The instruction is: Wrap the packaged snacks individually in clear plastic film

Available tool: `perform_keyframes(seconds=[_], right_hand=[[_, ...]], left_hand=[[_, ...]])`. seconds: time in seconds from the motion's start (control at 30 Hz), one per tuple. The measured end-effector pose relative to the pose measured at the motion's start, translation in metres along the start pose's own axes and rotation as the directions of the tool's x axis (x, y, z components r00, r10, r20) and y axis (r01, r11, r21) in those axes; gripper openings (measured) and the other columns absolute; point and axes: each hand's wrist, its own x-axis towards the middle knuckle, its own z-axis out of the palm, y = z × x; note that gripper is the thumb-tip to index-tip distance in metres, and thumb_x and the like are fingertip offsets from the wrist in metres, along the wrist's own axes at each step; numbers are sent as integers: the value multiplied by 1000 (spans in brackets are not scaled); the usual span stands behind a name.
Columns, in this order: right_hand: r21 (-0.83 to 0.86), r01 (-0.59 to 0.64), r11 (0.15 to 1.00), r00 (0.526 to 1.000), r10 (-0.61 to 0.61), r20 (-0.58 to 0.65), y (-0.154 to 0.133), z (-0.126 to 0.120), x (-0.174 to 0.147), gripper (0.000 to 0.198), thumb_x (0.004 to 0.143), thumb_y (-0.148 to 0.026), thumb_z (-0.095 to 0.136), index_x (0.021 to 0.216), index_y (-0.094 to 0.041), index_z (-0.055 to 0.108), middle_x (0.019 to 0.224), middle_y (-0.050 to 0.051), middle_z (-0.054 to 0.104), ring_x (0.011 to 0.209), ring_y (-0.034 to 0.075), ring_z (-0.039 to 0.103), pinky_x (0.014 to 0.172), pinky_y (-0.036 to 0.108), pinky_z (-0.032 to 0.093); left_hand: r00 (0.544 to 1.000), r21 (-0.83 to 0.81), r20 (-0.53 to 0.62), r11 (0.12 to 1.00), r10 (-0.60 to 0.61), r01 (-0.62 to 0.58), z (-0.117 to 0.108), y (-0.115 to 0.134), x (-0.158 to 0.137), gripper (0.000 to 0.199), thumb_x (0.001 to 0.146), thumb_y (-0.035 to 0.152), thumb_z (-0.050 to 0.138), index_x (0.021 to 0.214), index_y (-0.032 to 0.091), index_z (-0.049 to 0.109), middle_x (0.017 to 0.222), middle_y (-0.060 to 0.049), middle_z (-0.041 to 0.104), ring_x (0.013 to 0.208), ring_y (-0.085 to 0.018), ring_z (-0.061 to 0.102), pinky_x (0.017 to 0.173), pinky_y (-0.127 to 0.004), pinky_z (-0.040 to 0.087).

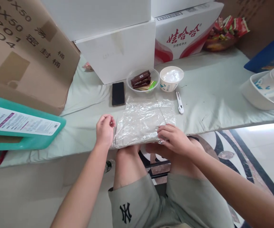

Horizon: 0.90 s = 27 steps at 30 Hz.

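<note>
A crinkled clear plastic bag (pixel 143 122) lies flat on the green cloth, reaching to the front edge above my knees. Beside its left edge is my left hand (pixel 105 130), fingers curled in and thumb pressed to them; anything inside is too small or hidden to make out. My right hand (pixel 173 137) rests on the bag's front right corner, its fingers bent slightly and apart. Behind the bag stand a clear bowl (pixel 129 83) with brown-wrapped sticks (pixel 141 79) and a paper tub (pixel 169 86) with clear plastic in it. A white utility knife (pixel 179 103) lies right of the bag.
A black phone (pixel 118 93) lies left of the bowl. White boxes (pixel 125 50) line the back, with a large brown carton (pixel 32 57) and a green jug (pixel 51 139) at left. A white container (pixel 258 93) sits at right; a snack basket (pixel 222 44) stands behind.
</note>
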Motion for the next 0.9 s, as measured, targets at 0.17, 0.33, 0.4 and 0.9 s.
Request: perform_keyframes(seconds=[0.17, 0.33, 0.4, 0.9], right_hand=[[191, -43, 981, 987, 71, -147, 8, -4, -15, 12, 97, -25, 53, 88, -25, 61, 105, 9, 75, 117, 29, 68, 96, 50, 57], [382, -98, 919, 954, 196, -227, 14, -11, -35, 11, 96, -30, 58, 88, -24, 62, 113, 11, 74, 123, 31, 67, 99, 51, 57], [477, -118, 871, 935, 260, -243, 15, -14, -39, 13, 96, -33, 59, 88, -24, 61, 113, 11, 75, 124, 31, 66, 100, 51, 57], [595, -235, 769, 704, 556, -441, 25, -10, -42, 24, 89, -48, 68, 95, -26, 61, 104, 8, 76, 105, 27, 73, 93, 49, 60]], left_hand=[[1000, 72, 2, 997, 18, -18, -28, -2, 9, 27, 76, 48, 59, 83, 23, 54, 79, -3, 59, 76, -16, 60, 74, -29, 53], [671, 503, 741, 681, -23, -532, -51, 10, -32, 78, 68, 57, 78, 136, 23, 60, 154, -16, 49, 147, -39, 40, 119, -55, 37], [556, 507, 826, 547, -89, -666, -46, 17, -47, 92, 62, 54, 87, 145, 29, 54, 165, -12, 36, 155, -42, 23, 122, -60, 31], [916, 229, 398, 972, -51, -45, 11, 6, -45, 34, 88, 50, 60, 80, 19, 70, 89, -9, 78, 87, -22, 74, 77, -34, 61]])
